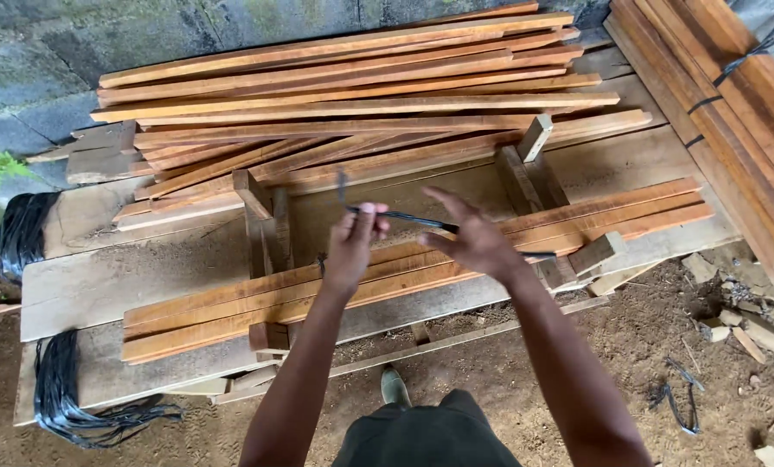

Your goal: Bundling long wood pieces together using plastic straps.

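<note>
Left hand (352, 246) pinches one end of a black strap (408, 218), held taut above the slat bundle (387, 277) in the wooden jig (261, 229). Right hand (473, 242) has fingers spread open, strap running under the palm. More straps (67, 398) lie by the tabletop (93, 281).

Two hands (352, 246) (473, 238), one black strap (408, 217), two black strap bundles (75, 398) (23, 233), perhaps thirty slats (343, 108).

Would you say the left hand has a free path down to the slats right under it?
Probably yes: the left hand pinches a black strap just above the slats, with nothing between them, though its grip is occupied.
</note>
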